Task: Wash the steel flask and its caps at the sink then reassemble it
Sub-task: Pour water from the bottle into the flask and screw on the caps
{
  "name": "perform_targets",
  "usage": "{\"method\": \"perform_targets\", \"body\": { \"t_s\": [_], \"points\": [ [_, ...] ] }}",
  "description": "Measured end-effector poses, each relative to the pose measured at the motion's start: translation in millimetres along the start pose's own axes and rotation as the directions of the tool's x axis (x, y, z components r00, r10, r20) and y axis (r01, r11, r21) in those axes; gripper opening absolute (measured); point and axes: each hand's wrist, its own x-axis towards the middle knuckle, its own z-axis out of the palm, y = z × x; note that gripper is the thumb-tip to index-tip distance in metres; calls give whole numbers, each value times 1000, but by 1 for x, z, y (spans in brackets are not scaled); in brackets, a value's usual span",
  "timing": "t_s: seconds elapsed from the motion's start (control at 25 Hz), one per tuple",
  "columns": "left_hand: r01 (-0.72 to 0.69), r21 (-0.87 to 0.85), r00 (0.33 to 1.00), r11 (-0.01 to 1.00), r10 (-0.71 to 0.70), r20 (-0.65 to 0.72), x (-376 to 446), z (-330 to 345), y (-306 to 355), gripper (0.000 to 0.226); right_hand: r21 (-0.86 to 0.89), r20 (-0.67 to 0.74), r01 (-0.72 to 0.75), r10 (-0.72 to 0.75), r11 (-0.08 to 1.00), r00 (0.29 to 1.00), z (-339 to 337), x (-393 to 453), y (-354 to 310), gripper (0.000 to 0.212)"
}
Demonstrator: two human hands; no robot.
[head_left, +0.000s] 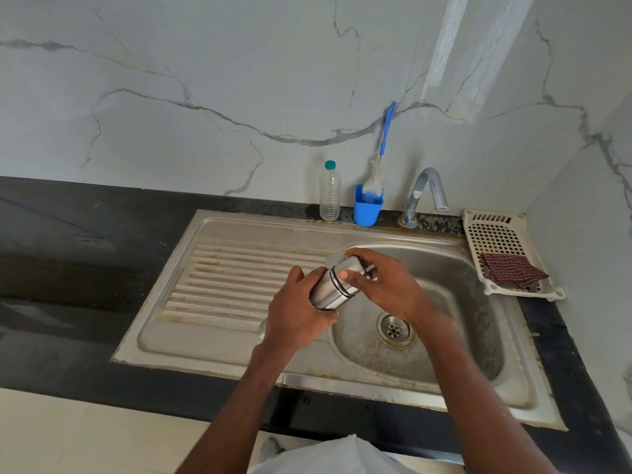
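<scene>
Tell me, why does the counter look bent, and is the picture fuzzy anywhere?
Head view: the wide lens bows the counter edge; the flask shows bright glare streaks; the right hand around its cap looks slightly blurred; the tap stays sharp.

This is a home kitchen. A steel sink (342, 378) with a ribbed drainboard at its left is set into a black stone counter (68, 268) under a marble-patterned wall. Along the back edge stand a tap (425, 193), a plastic bottle (329, 193) and a blue cup (367, 208) holding a bottle brush (374, 181). At right of the frame a white drying tray (499, 234) carries a checked cloth (513, 270).
</scene>
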Motion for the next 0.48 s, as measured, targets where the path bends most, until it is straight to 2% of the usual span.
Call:
{"method": "perform_targets", "body": {
  "t_s": [0.12, 0.24, 0.32, 0.4, 0.48],
  "points": [
    [4, -19, 1000, 1000, -4, -6, 1, -2, -1, 78, 46, 69, -4, 1, 999, 998, -2, -1, 4, 66],
    [8, -18, 1000, 1000, -8, -6, 2, -3, -3, 77, 37, 17, -29, 29, 999, 999, 0, 0, 0, 59],
    [8, -18, 1000, 1000, -8, 7, 3, -4, -4, 77, -42, -32, -52, 50, 998, 998, 4, 1, -10, 52],
    [9, -25, 1000, 1000, -8, 20, 5, -5, -5, 76, -140, -23, -46, 43, 989, 999, 6, 3, -13, 61],
    [16, -32, 1000, 999, -16, 23, 6, -5, -6, 77, -124, 39, -63, 68, 990, 997, 4, 5, -9, 68]
  ]
}}
